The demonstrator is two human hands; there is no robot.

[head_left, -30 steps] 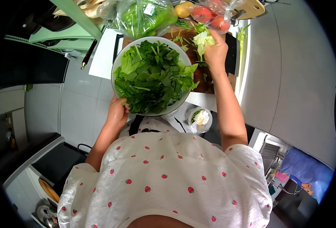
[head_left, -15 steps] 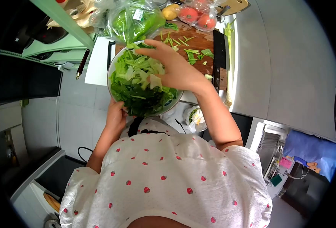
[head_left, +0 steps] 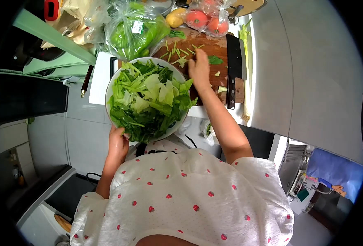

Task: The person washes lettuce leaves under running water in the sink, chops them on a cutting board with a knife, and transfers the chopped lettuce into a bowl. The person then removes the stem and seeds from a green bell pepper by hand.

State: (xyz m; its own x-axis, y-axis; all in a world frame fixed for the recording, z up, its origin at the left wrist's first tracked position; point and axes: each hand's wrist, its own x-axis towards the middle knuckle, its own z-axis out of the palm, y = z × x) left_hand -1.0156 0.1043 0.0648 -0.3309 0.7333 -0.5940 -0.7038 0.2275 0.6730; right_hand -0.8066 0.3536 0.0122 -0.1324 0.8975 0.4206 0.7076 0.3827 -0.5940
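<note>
Left hand point(head_left: 117, 143) grips the bowl point(head_left: 175, 70); right hand point(head_left: 200, 71) is over the board point(head_left: 214, 43).

The left thumb lies at the near rim of the bowl, and the other fingers are mostly hidden under it. The right fingers are a little bent and point away from the body, near the cut stems point(head_left: 177, 52); whether they hold something, I cannot tell. The bowl is full of greens point(head_left: 148, 98), pale pieces on top, and it stands in front of the body, left of the right hand. On the board there is also a leaf point(head_left: 215, 60), and at its right side lies a knife point(head_left: 234, 57). Behind are bagged tomatoes point(head_left: 196, 19) and a potato point(head_left: 175, 18).
</note>
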